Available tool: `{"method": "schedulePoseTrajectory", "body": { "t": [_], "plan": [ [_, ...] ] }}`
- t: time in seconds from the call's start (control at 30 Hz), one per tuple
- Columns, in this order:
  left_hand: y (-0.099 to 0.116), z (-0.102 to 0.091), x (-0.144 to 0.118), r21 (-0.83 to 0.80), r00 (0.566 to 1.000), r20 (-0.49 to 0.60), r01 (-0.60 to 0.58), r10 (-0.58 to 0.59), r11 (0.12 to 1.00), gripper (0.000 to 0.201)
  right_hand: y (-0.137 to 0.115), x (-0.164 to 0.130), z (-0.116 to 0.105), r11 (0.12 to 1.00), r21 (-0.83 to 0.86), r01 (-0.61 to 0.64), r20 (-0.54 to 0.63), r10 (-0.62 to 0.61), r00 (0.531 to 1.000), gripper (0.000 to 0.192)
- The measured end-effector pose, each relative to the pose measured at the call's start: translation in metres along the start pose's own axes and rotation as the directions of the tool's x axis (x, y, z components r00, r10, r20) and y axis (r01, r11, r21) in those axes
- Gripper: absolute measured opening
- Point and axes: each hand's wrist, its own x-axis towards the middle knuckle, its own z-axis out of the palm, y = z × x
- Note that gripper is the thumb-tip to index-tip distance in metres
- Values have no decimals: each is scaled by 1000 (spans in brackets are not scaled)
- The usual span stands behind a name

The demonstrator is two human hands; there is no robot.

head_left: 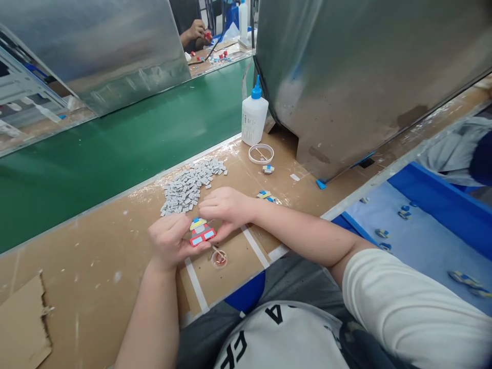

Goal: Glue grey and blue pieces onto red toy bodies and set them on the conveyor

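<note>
Black letters mark the white shirt: an A can be made out, and a C with what looks like an F beside it, the rest cut off or folded away. The white bottle with a blue nozzle cap, upright by the table's far edge, bears a printed label too small to read.

The table is covered in brown board. Both hands are partly closed over it: the left hand pinches the left side of a red, yellow and blue toy car, and the right hand grips its right side. The car is held above the table toward the near edge, beside a small cup with red contents and a stick.

A heap of grey chips lies beyond the hands, toward the far edge, and a green belt runs past that edge. A tape ring sits in front of the bottle. A big metal panel blocks the table's right side. Torn cardboard covers the near left part. A blue tray at right holds small pieces. Across the belt, a co-worker's hand holds something red.
</note>
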Motion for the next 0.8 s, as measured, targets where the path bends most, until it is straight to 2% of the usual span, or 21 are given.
{"method": "schedulePoseTrajectory", "body": {
  "t": [0.17,0.43,0.53,0.63,0.8],
  "plan": [
    [-1,3,-4,-81,998,41,52,-49,995,78,-9,0,-1,998,43,-36,-50,38,998,67],
    [4,2,-2,-130,998,16,65,-63,989,76,-20,2,6,975,193,-111,-135,138,981,57],
    [5,1,0,-114,992,77,106,-98,988,78,-20,1,5,970,206,-126,-153,159,975,57],
    [3,0,0,-121,982,155,127,-108,984,79,-18,0,3,962,222,-159,-123,189,974,57],
    [-5,2,-2,-225,966,251,124,-65,966,78,-14,-2,4,966,237,-102,-135,137,981,59]
  ]
}}
